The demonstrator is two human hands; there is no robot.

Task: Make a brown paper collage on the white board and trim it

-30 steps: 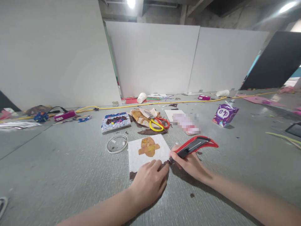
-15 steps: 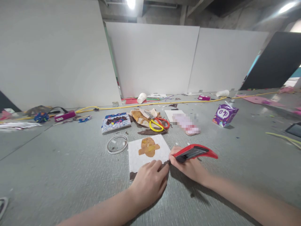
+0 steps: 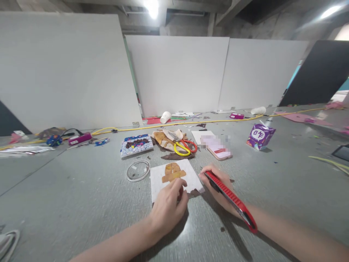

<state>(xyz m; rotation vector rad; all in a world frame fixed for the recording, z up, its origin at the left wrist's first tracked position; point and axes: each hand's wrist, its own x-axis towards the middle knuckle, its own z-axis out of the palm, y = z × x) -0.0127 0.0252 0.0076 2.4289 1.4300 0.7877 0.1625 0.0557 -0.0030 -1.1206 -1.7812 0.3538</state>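
My right hand (image 3: pixel 218 183) grips a red and black utility knife (image 3: pixel 231 196), just beyond the right edge of a white square board (image 3: pixel 191 173). The knife's handle slants back over my wrist, and its blade does not show clearly. On the board lies a brown and yellow hat-like shape (image 3: pixel 173 172) of cut pieces, with a dark brown strip (image 3: pixel 195 193) along the near edge. My left hand (image 3: pixel 170 200) rests over the board's near part, fingers bent and apart from the thumb; nothing shows held in it. It hides part of the strip and the shape's lower portion.
Beyond the board lie scissors (image 3: pixel 182 148) on brown scraps (image 3: pixel 163 141), a mosaic-covered panel (image 3: pixel 137 146) and a phone (image 3: pixel 218 149). A tape ring (image 3: pixel 138 171) is left of it. A purple drink carton (image 3: pixel 260 137) stands right. A yellow cable (image 3: pixel 158 125) runs behind.
My right hand has drawn the knife off the board's near right corner, its handle now tilting back toward me. My left hand has lifted its fingers from the near edge and shifted slightly left.
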